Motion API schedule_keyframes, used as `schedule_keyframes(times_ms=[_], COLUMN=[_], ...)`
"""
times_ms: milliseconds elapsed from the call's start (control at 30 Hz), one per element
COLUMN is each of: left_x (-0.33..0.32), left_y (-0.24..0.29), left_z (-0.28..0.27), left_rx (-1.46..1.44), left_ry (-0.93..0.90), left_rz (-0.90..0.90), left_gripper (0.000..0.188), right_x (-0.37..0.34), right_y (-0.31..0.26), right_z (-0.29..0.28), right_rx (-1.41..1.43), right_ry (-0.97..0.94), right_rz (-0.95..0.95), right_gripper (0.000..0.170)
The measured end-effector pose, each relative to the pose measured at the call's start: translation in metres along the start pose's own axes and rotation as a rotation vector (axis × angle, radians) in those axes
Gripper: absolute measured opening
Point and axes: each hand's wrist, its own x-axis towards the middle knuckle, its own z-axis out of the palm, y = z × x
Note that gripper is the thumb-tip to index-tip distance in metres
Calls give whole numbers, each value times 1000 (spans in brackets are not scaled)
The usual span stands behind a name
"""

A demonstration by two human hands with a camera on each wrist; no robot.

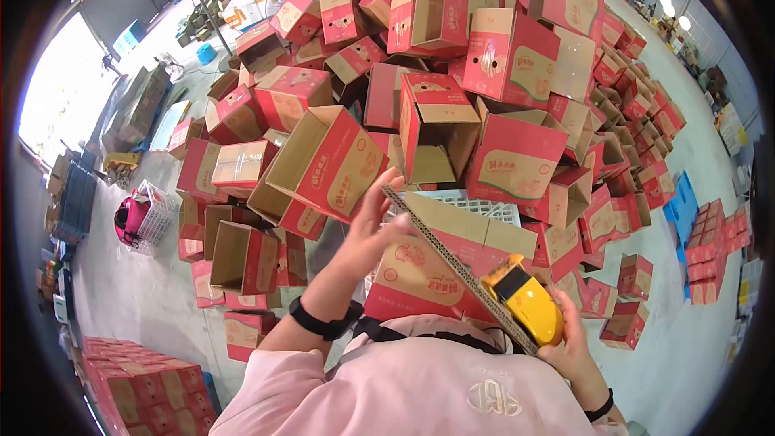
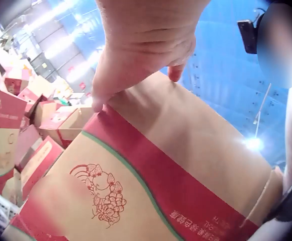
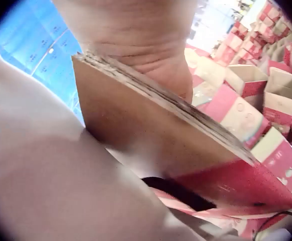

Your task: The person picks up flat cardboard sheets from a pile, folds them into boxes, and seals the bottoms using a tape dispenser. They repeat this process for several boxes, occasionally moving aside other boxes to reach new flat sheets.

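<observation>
A flattened red and tan carton (image 1: 452,262) stands on edge slantwise before the chest, its layered edge uppermost. My left hand (image 1: 367,230) pinches its far end; in the left wrist view that hand (image 2: 146,45) spans the top of the carton's printed panel (image 2: 106,165). At the near end my right hand (image 1: 577,355) grips a yellow tape dispenser (image 1: 529,303), which lies along the carton's edge. In the right wrist view the hand (image 3: 136,30) is behind the carton (image 3: 136,120), its fingers and the dispenser hidden.
A large heap of open red and tan boxes (image 1: 440,121) fills the floor ahead. Under the carton is a white plastic crate (image 1: 492,208). Stacked cartons (image 1: 145,387) stand at lower left, and a white basket (image 1: 157,218) with something pink sits at left.
</observation>
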Motion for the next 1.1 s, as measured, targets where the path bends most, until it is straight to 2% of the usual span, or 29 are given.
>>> schedule_keyframes(times_ms=[67,133,167,233,267,333,367,400,467,567,633,667,700,733,767,800,867,933,1000,1067,1100], left_x=[9,17,21,18,14,13,14,17,29,26,5,-4,5,19,45,40,25,27,35,48,53], left_y=[-5,-21,-33,-25,-23,-31,-30,-30,-36,-26,-21,10,9,8,23,19,-2,-50,-64,-60,-51], left_z=[13,13,1,-12,-17,-22,-19,-15,-2,3,4,2,-8,-13,-9,9,22,25,32,38,41], left_rx=[11,12,46,97,142,165,164,162,168,187,440,419,487,544,579,497,749,800,853,1140,891], left_ry=[27,169,149,111,62,65,50,30,114,225,-176,-286,-179,-72,-390,-593,-960,-997,-1034,-1416,-1373], left_rz=[25,-105,-42,-64,-102,-41,0,44,85,116,387,410,519,623,756,767,572,570,569,218,-81], left_gripper=[69,69,67,62,56,55,55,55,59,55,48,42,38,34,25,19,23,26,29,38,40], right_x=[8,19,29,51,63,91,109,124,152,198,216,220,223,222,232,246,248,245,246,250,246], right_y=[-16,-9,-13,-25,-33,-43,-50,-62,-76,-67,-82,-89,-94,-96,-93,-85,-92,-92,-91,-68,-62], right_z=[11,10,7,1,-8,-36,-45,-40,-32,-41,-27,-20,2,26,55,55,63,63,38,-12,-30], right_rx=[-552,-539,-480,-396,-563,-1096,-1267,-1342,-1460,-1359,-1282,-1209,-1164,-1185,-1188,-1220,-1270,-1259,-1211,-666,-662], right_ry=[-91,-92,-63,23,57,96,84,92,58,-12,30,71,56,-4,-204,-278,-324,-347,-380,-168,-161], right_rz=[-48,-36,-16,43,-8,-385,-491,-552,-542,-506,-520,-503,-436,-502,-565,-549,-499,-477,-420,-365,-371], right_gripper=[93,90,87,76,71,67,65,64,58,55,53,51,54,56,60,63,63,63,62,59,59])
